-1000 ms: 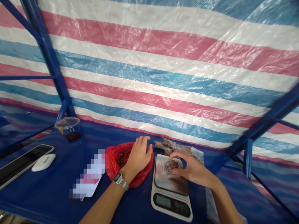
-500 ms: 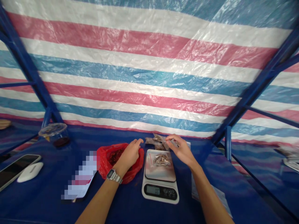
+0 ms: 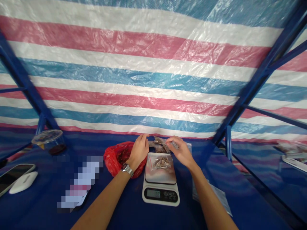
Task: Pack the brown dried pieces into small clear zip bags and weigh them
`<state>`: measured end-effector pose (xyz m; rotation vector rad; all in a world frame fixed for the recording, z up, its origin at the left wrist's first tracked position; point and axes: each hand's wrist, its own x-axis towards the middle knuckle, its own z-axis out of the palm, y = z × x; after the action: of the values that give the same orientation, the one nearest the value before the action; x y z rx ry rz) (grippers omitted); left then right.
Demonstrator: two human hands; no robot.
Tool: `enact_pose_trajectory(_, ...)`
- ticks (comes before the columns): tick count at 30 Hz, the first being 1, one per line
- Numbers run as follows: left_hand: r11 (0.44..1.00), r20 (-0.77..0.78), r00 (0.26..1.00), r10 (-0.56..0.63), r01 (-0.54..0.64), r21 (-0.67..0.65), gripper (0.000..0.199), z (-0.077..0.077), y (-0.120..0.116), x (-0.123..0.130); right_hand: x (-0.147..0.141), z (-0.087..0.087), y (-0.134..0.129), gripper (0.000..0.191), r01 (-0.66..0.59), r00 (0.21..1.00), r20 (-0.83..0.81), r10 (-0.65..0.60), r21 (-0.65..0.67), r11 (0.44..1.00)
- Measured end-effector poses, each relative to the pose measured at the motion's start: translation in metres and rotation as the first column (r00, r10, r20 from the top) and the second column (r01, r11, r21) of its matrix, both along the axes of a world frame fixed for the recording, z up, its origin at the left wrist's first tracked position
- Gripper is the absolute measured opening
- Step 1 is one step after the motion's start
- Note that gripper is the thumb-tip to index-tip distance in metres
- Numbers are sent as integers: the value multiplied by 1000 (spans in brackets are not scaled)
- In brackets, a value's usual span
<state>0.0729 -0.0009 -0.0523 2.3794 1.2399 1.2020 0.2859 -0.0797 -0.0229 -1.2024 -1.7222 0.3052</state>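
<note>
My left hand is over the right rim of a red plastic bag with dark brown dried bits inside. Its fingers stretch forward, empty, beside several small clear packets of brown pieces. My right hand is curled at the right end of those packets, thumb and fingers closed on a clear plastic packet, partly hidden. Between my arms stands a white digital kitchen scale. On its plate lies a clear zip bag holding brown pieces.
Flat clear plastic bags lie under my right forearm. To the left are a blurred-out sheet or phone, a phone, a white case and a round plastic tub. A striped tarp hangs behind blue metal posts.
My left hand has moved from above the red bag's opening toward its right rim and the packets. My right hand stays at the packets. The view has shifted slightly.
</note>
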Motion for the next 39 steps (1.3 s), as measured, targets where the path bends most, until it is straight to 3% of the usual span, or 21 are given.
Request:
enact_pose_trajectory(6,999,101,995,25,-30,43,27,15,-21,-7,-6,11,-10,20,-122,989,59,133,-154,980)
enact_pose_trajectory(11,996,140,989,44,-54,69,26,8,-27,-15,-15,13,-17,24,-179,972,106,209,-241,954)
enact_pose_trajectory(18,996,184,979,86,-91,16,25,8,-25,-16,-26,13,-23,68,-178,945,198,262,-362,915)
enact_pose_trajectory(22,998,196,979,54,-56,6,24,11,-28,-14,-30,4,-21,47,-208,941,184,283,-345,915)
enact_pose_trajectory(24,998,239,969,55,-50,-29,23,13,-30,-13,-29,-1,-17,34,-186,960,138,243,-332,925)
enact_pose_trajectory(26,995,301,951,70,-47,-84,20,15,-32,-12,-28,-4,-11,33,-157,982,46,181,-319,935)
enact_pose_trajectory(28,989,368,929,47,8,-148,20,18,-34,-11,-27,-6,-5,42,-99,993,-81,80,-270,958)
enact_pose_trajectory(32,922,458,876,-153,294,-253,25,21,-41,-4,-30,-12,5,56,52,950,-299,-94,-145,988)
enact_pose_trajectory(35,839,528,815,-237,446,-313,29,17,-45,6,-38,-16,5,61,21,930,-360,-70,-139,990)
enact_pose_trajectory(39,784,669,716,-199,526,-330,28,10,-43,13,-42,-13,1,68,-124,888,-460,31,-173,977)
